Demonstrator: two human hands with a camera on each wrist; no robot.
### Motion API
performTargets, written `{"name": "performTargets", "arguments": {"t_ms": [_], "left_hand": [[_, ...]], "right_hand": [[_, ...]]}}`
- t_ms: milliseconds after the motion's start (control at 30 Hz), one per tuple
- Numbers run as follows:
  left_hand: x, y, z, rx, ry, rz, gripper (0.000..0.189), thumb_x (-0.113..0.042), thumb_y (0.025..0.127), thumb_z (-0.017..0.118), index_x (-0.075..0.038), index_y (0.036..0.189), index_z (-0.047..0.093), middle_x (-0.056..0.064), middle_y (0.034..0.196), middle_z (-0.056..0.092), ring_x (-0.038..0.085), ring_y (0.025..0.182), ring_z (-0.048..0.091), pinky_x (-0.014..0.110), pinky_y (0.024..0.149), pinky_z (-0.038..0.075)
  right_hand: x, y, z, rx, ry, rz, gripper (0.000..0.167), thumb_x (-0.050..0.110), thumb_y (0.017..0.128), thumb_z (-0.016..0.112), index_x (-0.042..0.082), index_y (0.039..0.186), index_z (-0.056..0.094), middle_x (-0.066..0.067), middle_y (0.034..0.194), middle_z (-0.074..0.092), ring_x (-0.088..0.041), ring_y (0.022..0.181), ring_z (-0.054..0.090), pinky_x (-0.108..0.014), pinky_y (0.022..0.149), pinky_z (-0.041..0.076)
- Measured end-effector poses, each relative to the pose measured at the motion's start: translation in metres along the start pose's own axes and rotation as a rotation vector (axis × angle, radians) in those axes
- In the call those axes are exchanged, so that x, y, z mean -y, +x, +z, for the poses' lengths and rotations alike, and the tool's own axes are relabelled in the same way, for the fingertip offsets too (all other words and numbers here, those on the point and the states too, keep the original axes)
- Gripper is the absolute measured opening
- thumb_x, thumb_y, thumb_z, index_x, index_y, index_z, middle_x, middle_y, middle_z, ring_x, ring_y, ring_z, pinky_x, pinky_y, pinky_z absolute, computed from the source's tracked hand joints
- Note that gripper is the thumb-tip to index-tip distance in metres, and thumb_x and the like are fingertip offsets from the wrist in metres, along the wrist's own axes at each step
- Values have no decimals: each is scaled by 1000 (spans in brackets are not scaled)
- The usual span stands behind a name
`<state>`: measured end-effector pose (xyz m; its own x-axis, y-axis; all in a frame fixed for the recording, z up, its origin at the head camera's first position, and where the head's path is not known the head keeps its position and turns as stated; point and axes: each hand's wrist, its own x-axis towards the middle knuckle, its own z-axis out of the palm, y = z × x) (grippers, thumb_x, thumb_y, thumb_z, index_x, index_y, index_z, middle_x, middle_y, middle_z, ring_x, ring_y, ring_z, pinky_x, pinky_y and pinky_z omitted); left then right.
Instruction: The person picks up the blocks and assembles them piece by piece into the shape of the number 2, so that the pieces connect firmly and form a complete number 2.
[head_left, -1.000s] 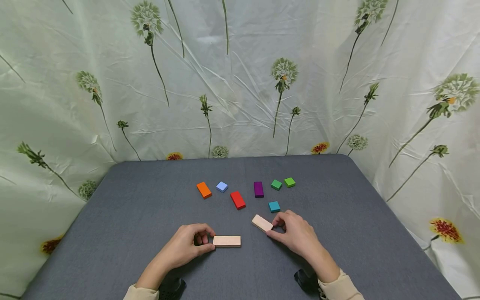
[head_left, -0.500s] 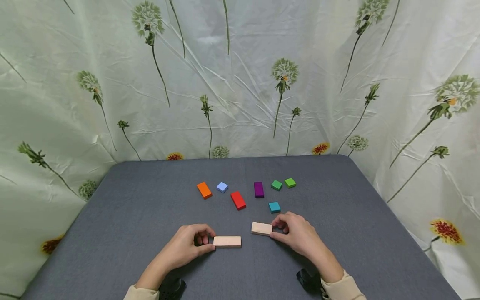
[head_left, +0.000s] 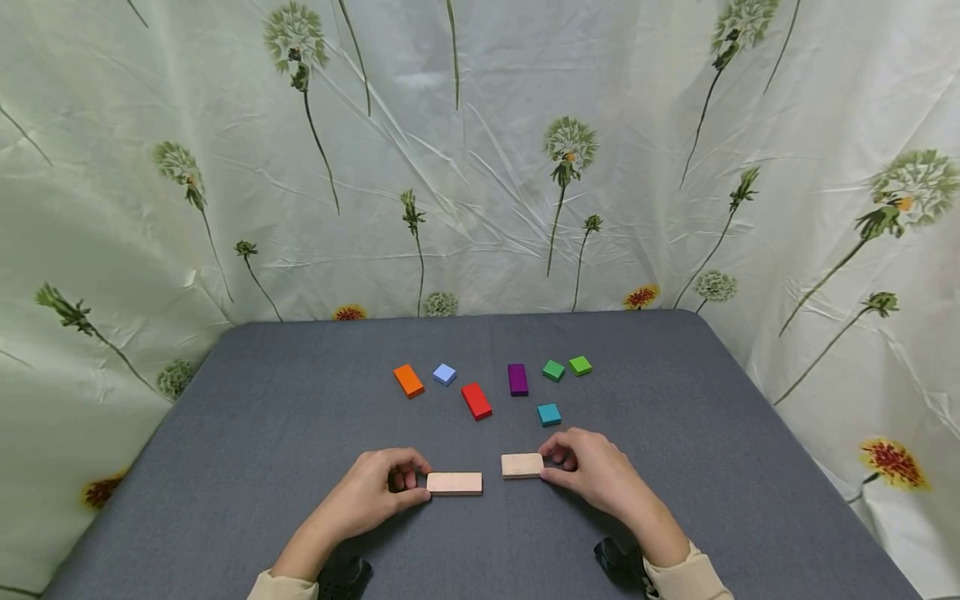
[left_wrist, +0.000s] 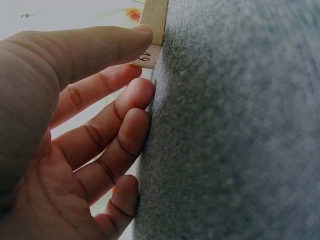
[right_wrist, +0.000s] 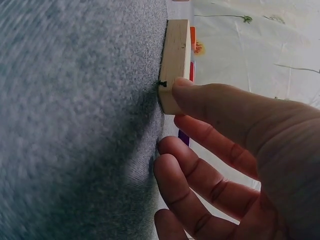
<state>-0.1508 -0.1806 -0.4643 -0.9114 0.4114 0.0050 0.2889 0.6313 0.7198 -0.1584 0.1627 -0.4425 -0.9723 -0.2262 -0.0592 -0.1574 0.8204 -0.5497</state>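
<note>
My left hand (head_left: 377, 490) pinches the left end of a pale wooden block (head_left: 454, 483) between thumb and index finger. The block lies flat on the grey table. In the left wrist view its end face (left_wrist: 146, 57) carries dark printed figures. My right hand (head_left: 594, 471) pinches the right end of a second, shorter-looking wooden block (head_left: 522, 466), also lying on the cloth. A small dark mark shows on this block's side (right_wrist: 175, 65) in the right wrist view. The two blocks lie nearly in line, with a narrow gap between them, the right one slightly farther back.
Beyond the hands lie several coloured blocks: orange (head_left: 408, 381), light blue (head_left: 444, 374), red (head_left: 476, 401), purple (head_left: 517, 379), dark green (head_left: 553, 370), light green (head_left: 580, 365) and teal (head_left: 549, 414). A flowered white curtain (head_left: 487, 167) hangs behind the grey table (head_left: 262, 400).
The right hand has turned its wooden block from a slant to nearly straight across and drawn it slightly nearer. The left hand and its block have stayed in place.
</note>
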Motion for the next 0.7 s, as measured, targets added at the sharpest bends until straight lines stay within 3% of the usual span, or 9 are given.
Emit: {"name": "performTargets", "arguments": {"t_ms": [400, 700], "left_hand": [[0, 1, 2, -3, 8, 4, 18, -24, 90, 88, -24, 103, 75, -12, 81, 62, 0, 70, 55, 23, 65, 47], [0, 1, 2, -7, 12, -9, 19, -23, 90, 89, -25, 102, 75, -13, 80, 62, 0, 70, 54, 23, 64, 46]], "right_hand": [[-3, -4, 2, 46, 56, -119, 18, 25, 88, 90, 20, 101, 78, 9, 85, 63, -1, 75, 54, -23, 68, 44], [3, -4, 8, 74, 74, -155, 17, 24, 89, 90, 20, 101, 77, 10, 84, 62, 0, 74, 53, -23, 66, 44]]}}
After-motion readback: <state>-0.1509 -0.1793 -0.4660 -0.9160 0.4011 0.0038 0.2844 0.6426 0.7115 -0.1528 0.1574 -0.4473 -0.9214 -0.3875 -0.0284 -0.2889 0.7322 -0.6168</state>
